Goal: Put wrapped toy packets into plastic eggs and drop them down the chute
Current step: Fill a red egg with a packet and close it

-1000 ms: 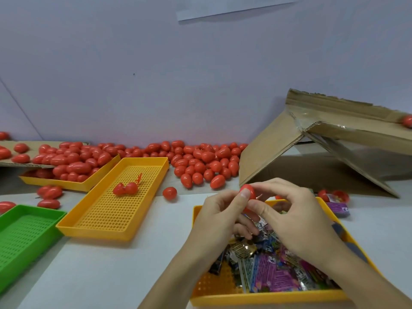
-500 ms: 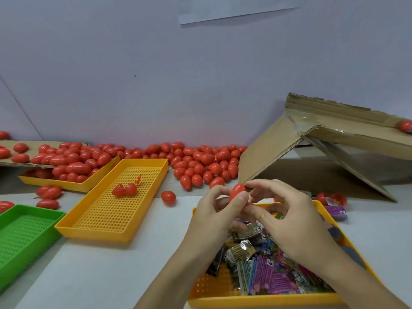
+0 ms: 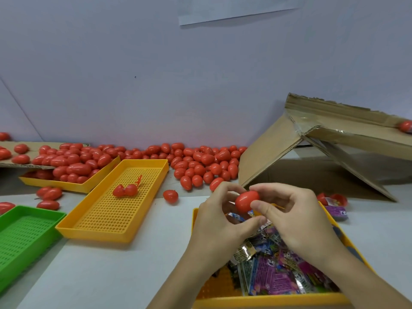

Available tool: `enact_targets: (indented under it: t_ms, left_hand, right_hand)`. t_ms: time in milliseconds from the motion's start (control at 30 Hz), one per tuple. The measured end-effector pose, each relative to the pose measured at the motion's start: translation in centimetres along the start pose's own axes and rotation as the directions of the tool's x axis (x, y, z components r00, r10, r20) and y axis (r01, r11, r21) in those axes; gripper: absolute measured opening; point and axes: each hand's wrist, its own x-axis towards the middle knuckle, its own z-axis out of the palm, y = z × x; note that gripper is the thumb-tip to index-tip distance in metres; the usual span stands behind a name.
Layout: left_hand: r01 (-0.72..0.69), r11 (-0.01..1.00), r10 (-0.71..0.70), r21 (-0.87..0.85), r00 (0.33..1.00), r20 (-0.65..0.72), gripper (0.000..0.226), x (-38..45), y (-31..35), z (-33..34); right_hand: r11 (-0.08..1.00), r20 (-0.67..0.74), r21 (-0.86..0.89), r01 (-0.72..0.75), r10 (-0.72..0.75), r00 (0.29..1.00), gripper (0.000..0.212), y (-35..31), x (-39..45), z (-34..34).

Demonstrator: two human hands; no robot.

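Observation:
A closed red plastic egg is held between both hands above the yellow tray of wrapped toy packets. My left hand curls around the egg from the left and below. My right hand pinches it from the right with thumb and fingers. The cardboard chute slopes at the right rear, with one red egg lying on it at the frame edge.
A heap of red eggs lies along the wall. A yellow tray of eggs sits far left, and a perforated yellow tray holds an opened egg. A green tray is at left. An open egg and packet lie right.
The egg went from mostly hidden under my fingers to a whole closed egg held up between both hands, turned so its side faces me; both hands rose slightly.

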Motion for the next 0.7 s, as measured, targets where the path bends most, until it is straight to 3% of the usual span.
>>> enact_targets:
  t_ms: [367,467,567,700]
  left_hand:
    - [-0.003,1.000,0.004,0.008,1.000,-0.026,0.031,0.2,-0.2,0.0]
    - [0.061,0.981,-0.062,-0.186,0.998,0.004,0.016,0.4,0.0,0.0]
    - [0.170,0.904,-0.175,-0.392,0.984,0.023,0.020,0.7,0.1,-0.4]
    - [0.234,0.787,-0.302,-0.571,0.953,-0.027,0.023,1.2,-0.1,-0.8]
  right_hand:
    - [0.996,0.030,0.090,-0.010,0.008,1.000,0.029,0.1,0.0,0.1]
    - [0.991,-0.023,0.130,0.013,-0.010,1.000,0.030,0.2,0.2,0.0]
    - [0.994,-0.099,0.108,0.033,-0.022,0.995,0.030,0.3,0.4,-0.1]
    - [0.986,-0.140,-0.133,0.096,-0.114,0.984,0.028,-0.1,0.5,-0.8]
